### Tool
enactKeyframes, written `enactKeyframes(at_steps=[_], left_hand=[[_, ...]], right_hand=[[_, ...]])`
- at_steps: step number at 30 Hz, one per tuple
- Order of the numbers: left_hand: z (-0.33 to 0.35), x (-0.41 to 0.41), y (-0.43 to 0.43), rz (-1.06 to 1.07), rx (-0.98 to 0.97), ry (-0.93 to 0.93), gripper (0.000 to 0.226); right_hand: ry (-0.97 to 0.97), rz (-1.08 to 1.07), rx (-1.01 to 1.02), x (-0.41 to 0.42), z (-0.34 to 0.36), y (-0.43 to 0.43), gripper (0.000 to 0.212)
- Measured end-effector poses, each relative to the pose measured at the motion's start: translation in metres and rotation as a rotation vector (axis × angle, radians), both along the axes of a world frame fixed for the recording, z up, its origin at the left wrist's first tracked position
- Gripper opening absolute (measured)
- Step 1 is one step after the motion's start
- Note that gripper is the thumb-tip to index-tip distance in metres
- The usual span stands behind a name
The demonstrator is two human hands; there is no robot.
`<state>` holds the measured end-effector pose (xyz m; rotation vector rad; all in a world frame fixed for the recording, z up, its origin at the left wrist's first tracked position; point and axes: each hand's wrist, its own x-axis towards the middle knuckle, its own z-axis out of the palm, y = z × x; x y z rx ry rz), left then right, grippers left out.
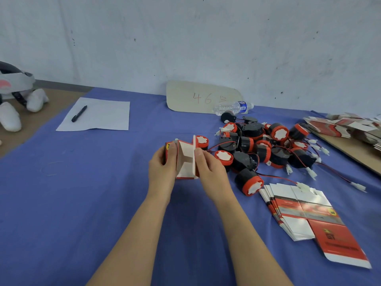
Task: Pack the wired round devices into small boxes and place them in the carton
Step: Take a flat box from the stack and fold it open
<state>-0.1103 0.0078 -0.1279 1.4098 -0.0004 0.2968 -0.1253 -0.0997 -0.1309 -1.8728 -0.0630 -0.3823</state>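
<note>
A small box [185,162] is held at the middle of a blue cloth [82,193], just left of a pile of devices [268,145]. It is clamped from both sides. The left hand [162,164] is curled round its red left wall, and the right hand [210,168] pinches its right wall beside a raised flap.

The box's open end is turned up and towards the person, with pale inner flaps spread. Its long axis appears to run away from the person, though this is hard to judge. Whether a device is already inside cannot be told. One red-capped device [202,141] is seen just behind the box.

The task is judged to be at an early stage. Many devices lie unpacked with wires tangled, and a stack of flat boxes [299,213] lies unfolded to the right. No carton and no closed boxes are seen.
</note>
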Motion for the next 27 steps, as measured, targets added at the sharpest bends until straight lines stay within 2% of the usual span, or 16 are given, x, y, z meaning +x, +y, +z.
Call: enactKeyframes(at_steps=[4, 7, 9, 14, 16, 18, 21, 24, 26, 27], left_hand=[[0.0, 0.0, 0.0, -0.096, -0.015, 0.044, 0.014], [-0.001, -0.001, -0.001, -0.163, -0.008, 0.093, 0.043], [-0.001, 0.002, 0.001, -0.154, 0.002, 0.074, 0.051], [-0.002, 0.004, 0.001, -0.246, -0.041, 0.054, 0.045], [-0.002, 0.003, -0.002, -0.242, -0.021, 0.038, 0.042], [-0.002, 0.001, -0.004, -0.207, 0.036, 0.009, 0.044], [-0.001, -0.001, -0.004, -0.177, 0.096, -0.023, 0.057], [0.004, -0.002, -0.002, -0.223, -0.006, 0.011, 0.037], [0.008, -0.003, 0.001, -0.31, -0.118, 0.057, 0.037], [0.009, -0.003, 0.003, -0.375, -0.186, 0.08, 0.042]], right_hand=[[0.054, 0.041, 0.148, -0.004, 0.008, 0.001, 0.035], [0.1, 0.095, 0.211, -0.006, 0.011, -0.001, 0.039], [0.116, 0.07, 0.208, -0.004, 0.007, -0.003, 0.043], [0.085, 0.045, 0.33, 0.0, 0.007, -0.001, 0.04], [0.057, 0.04, 0.367, 0.001, 0.009, 0.0, 0.048], [0.096, 0.046, 0.333, 0.003, 0.005, -0.002, 0.051], [0.084, -0.058, 0.215, 0.006, 0.001, -0.006, 0.037], [0.009, -0.236, 0.118, 0.006, 0.003, -0.012, 0.043], [-0.008, -0.302, 0.138, 0.005, 0.006, -0.016, 0.047], [0.029, -0.3, 0.219, 0.005, 0.007, -0.015, 0.049]])
